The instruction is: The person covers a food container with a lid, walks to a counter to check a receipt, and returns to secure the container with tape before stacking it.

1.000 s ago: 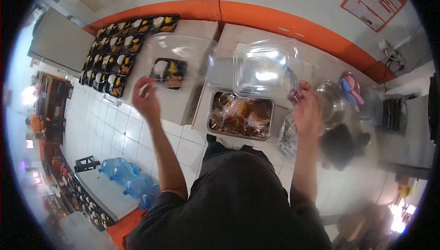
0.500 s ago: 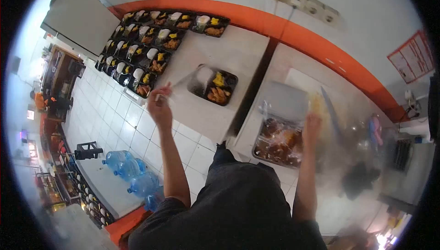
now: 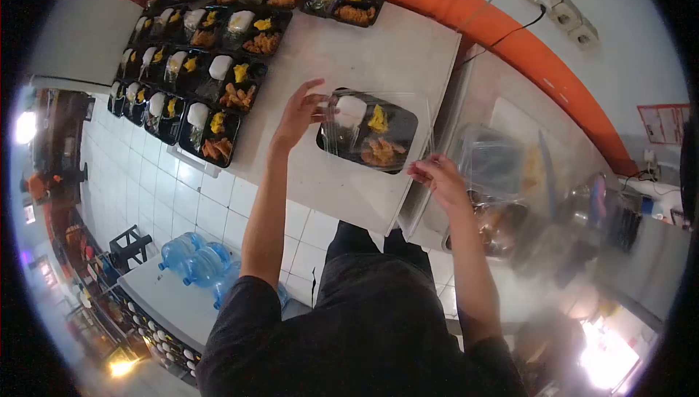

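A clear plastic lid [image 3: 424,124] spans both of my hands above a black meal tray [image 3: 400,122]. My left hand [image 3: 301,112] pinches the lid's left edge; my right hand [image 3: 439,177] has its fingers closed on the lower right corner. Under the lid, the tray holds white rice [image 3: 351,111], a yellow portion [image 3: 378,118] and browned fried pieces [image 3: 382,152]. Whether the lid touches the tray's rim cannot be told.
Rows of filled meal trays [image 3: 240,26] cover the table's far left. On the right-hand table are a clear plastic stack [image 3: 491,160], a metal pan of food [image 3: 502,226] and a knife [image 3: 546,171]. Blue water bottles [image 3: 200,259] lie at lower left. Sockets [image 3: 553,4] line the wall.
My right hand has come left from beside the pan to the lid's corner. My left hand has moved right, to the tray's left side. The lid now spreads over the tray; the view has shifted.
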The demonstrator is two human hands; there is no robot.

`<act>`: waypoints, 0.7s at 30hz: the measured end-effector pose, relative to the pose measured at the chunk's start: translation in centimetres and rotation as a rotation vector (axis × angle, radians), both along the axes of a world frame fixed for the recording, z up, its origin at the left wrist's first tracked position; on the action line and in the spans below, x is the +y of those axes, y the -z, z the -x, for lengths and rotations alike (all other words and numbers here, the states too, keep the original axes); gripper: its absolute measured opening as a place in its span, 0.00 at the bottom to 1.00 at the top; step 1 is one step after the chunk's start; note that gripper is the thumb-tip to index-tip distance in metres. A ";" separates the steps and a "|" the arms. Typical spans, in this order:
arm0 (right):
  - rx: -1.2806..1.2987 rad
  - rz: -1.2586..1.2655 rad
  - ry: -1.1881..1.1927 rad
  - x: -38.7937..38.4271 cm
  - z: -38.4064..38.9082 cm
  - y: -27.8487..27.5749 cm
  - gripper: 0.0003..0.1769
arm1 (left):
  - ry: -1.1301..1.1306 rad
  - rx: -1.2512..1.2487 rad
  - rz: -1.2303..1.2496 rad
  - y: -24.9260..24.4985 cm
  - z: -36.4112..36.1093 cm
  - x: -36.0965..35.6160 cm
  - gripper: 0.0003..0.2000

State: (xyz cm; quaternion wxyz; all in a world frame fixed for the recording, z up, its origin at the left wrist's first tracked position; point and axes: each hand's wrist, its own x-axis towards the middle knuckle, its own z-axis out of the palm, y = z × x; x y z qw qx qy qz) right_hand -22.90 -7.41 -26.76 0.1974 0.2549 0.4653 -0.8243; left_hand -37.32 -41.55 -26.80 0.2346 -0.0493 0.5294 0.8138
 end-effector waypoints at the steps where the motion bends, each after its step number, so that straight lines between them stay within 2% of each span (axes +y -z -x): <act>1: -0.048 -0.014 0.042 -0.9 0.0 1.0 0.14 | 0.009 -0.014 -0.004 1.4 0.4 -0.2 0.19; 3: -0.074 -0.083 0.022 -3.0 -0.3 2.7 0.15 | 0.055 -0.016 0.195 3.4 1.6 -0.2 0.19; 4: -0.091 -0.148 -0.009 -3.7 -0.3 3.3 0.15 | 0.070 -0.019 0.198 4.2 1.8 0.1 0.19; 5: -0.103 -0.143 0.002 -4.3 -0.6 3.9 0.15 | 0.055 0.276 0.562 5.1 1.1 0.5 0.19; 6: -0.116 -0.274 -0.071 -4.9 -0.7 4.4 0.15 | 0.037 0.580 0.921 5.4 0.7 0.9 0.19; 7: -0.127 -0.404 -0.147 -5.4 -0.8 4.8 0.16 | 0.048 0.576 0.924 5.7 0.8 1.3 0.19; 8: -0.136 -0.398 -0.143 -5.6 -0.9 5.1 0.16 | 0.001 0.601 0.956 6.0 0.9 1.6 0.19; 10: -0.129 -0.878 -0.340 -5.9 -0.5 4.3 0.22 | -0.039 0.623 0.985 6.5 1.4 2.2 0.19; 11: -0.138 -0.875 -0.339 -5.7 -0.4 4.6 0.22 | -0.012 0.594 0.971 6.7 2.0 2.5 0.19; 13: -0.068 -1.147 -0.594 -5.2 -0.1 4.7 0.24 | 0.021 0.561 0.955 7.7 2.0 2.3 0.20; 14: -0.073 -1.147 -0.590 -5.0 0.1 4.6 0.24 | 0.045 0.564 0.952 8.4 2.1 2.3 0.21; 16: -0.031 -1.417 -0.722 -5.0 0.8 3.2 0.25 | 0.075 0.568 0.948 8.0 2.1 2.5 0.22; 17: -0.037 -1.414 -0.718 -5.0 1.1 3.5 0.25 | 0.063 0.629 1.003 7.8 1.8 2.5 0.21; 19: 0.125 -1.346 -0.395 -5.1 1.7 3.9 0.27 | 0.058 0.688 1.057 6.9 1.0 2.7 0.21; 21: 0.093 -1.367 -0.386 -5.1 2.4 4.0 0.29 | 0.062 0.628 1.047 6.4 0.4 2.6 0.21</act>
